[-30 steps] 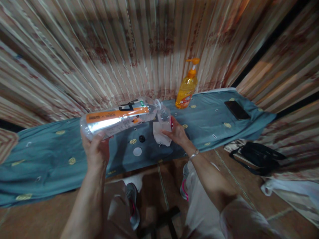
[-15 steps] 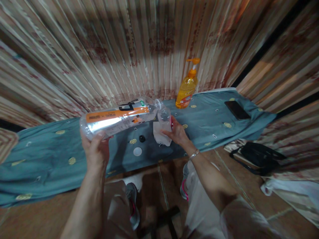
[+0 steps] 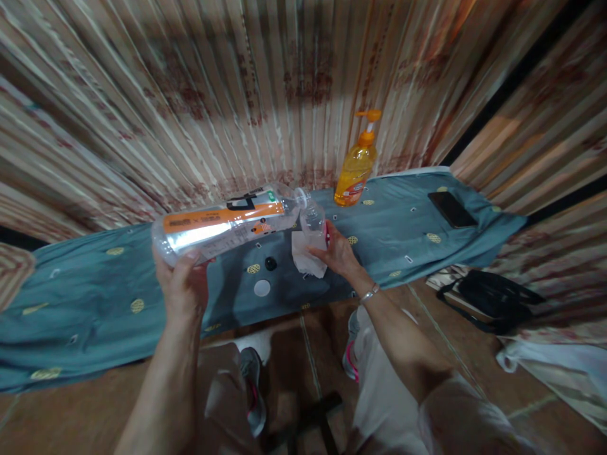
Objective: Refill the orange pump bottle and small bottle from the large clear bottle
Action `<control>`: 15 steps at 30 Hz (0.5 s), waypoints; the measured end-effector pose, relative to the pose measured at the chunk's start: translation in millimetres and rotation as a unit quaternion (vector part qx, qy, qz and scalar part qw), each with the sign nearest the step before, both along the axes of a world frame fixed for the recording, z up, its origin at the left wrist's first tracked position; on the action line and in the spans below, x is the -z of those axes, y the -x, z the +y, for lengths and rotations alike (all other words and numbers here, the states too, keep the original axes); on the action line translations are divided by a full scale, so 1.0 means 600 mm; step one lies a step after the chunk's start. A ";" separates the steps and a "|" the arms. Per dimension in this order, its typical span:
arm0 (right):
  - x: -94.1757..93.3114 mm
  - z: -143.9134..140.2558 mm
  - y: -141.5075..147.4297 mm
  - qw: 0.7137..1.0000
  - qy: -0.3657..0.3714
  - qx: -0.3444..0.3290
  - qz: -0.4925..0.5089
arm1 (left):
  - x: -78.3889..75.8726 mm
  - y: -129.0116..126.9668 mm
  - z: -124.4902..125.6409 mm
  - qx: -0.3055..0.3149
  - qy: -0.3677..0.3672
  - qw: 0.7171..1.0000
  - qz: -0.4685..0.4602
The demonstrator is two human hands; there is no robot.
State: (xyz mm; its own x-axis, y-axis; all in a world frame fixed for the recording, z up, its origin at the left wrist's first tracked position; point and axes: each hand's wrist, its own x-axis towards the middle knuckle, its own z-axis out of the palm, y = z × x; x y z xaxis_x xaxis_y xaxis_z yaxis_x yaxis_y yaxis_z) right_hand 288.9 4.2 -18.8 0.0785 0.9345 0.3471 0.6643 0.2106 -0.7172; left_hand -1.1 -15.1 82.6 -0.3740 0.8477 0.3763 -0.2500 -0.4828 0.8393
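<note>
The large clear bottle (image 3: 222, 226) with the orange label lies almost level in the air above the bench (image 3: 85, 297), its open mouth pointing right and touching the rim of a small clear container (image 3: 313, 221). The left hand (image 3: 183, 284) carries the bottle from below at its base end, fingers clenched around the body. The right hand (image 3: 336, 253) grasps the small container together with a white cloth or tissue (image 3: 306, 256) that hangs under it, fingers wrapped round both; a bracelet (image 3: 370, 293) sits on that wrist. On the blue patterned cover of the bench, just near of the bottle's mouth, lie a small black cap (image 3: 270, 263) and a white round lid (image 3: 261, 288), apart from each other. Farther off and to the right stands an orange pump bottle (image 3: 355, 167), upright against the striped wall. A dark phone (image 3: 452, 209) lies flat at the far right end of the bench. A black bag (image 3: 493, 297) rests on the floor to the right.
</note>
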 end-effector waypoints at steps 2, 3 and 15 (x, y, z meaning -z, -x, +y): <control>0.000 0.000 -0.001 1.000 0.003 -0.003 0.000 | 0.001 0.001 0.001 0.004 -0.003 1.000 0.003; 0.000 0.000 -0.001 1.000 0.002 -0.004 0.001 | 0.001 0.002 0.001 0.006 -0.004 1.000 0.005; 0.002 0.001 -0.001 1.000 -0.001 -0.007 0.003 | 0.002 0.002 0.004 0.000 -0.006 1.000 0.004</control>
State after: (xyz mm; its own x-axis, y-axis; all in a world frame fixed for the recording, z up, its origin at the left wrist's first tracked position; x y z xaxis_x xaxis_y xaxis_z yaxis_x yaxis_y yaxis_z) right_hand 289.7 4.6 -20.2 0.0678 0.9347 0.3488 0.6570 0.2213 -0.7207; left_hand -2.5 -12.5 81.6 -0.3708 0.8434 0.3889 -0.2428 -0.4922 0.8359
